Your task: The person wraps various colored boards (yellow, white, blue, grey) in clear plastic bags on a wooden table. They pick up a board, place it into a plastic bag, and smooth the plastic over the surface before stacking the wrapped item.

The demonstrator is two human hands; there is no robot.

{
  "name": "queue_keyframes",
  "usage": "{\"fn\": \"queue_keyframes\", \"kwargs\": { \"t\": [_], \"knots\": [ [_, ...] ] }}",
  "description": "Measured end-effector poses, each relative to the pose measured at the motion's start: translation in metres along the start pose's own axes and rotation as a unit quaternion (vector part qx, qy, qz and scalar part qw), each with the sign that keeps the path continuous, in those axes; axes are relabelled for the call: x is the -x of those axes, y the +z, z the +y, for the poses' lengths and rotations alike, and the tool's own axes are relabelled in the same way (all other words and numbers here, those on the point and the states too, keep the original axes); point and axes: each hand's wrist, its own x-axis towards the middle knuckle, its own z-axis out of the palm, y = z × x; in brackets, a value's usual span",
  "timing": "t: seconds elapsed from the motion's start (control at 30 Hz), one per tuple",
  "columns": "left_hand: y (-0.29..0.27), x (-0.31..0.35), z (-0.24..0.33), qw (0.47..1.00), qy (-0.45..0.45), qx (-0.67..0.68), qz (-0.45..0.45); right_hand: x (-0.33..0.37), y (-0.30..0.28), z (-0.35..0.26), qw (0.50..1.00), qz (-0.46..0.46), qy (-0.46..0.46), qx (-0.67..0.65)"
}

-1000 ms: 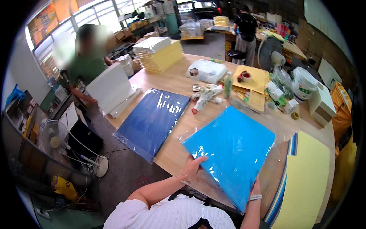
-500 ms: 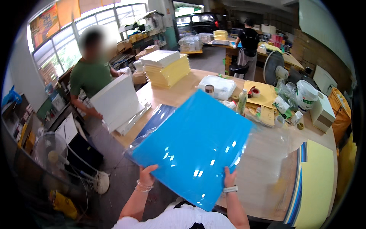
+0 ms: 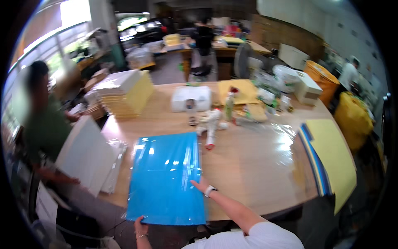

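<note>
A bright blue sheet in a clear plastic sleeve (image 3: 166,176) lies over the left part of the table, its near edge reaching past the table's rim. My left hand (image 3: 141,228) is closed on the near left corner, thumb on top and the other fingers mostly hidden below. Against the sheet's right edge rests my right hand (image 3: 202,185), slightly blurred, fingers apart and touching the plastic. Just beyond the sheet's far right corner lies a white, red-ended object (image 3: 210,133), too blurred to name.
At left a person in green (image 3: 45,124) holds a white board (image 3: 87,155). Behind stands a yellow and white stack (image 3: 126,95). Bottles, a yellow envelope (image 3: 238,92) and a white bucket (image 3: 286,78) crowd the far side. Yellow and blue sheets (image 3: 331,155) overhang the right edge.
The blue sheet has come down from a tilted hold in front of me onto the table's left part, covering the dark blue sheet there. My view has turned right.
</note>
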Motion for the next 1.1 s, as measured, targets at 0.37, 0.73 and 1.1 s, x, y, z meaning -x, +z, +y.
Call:
{"fn": "queue_keyframes", "kwargs": {
  "t": [0.37, 0.73, 1.1],
  "knots": [
    [0.144, 0.107, -0.003, 0.487, 0.453, -0.746, -0.025, 0.218, -0.233, 0.083, 0.869, 0.437, 0.075, 0.221],
    [0.338, 0.124, -0.364, 0.194, 0.340, -0.791, -0.470, 0.600, -0.424, 0.231, 0.394, 0.834, 0.352, -0.161],
    [0.513, 0.232, -0.544, 0.650, 0.114, -0.533, -0.529, 0.537, -0.493, 0.208, 0.565, 0.669, 0.019, -0.482]
  ]
}}
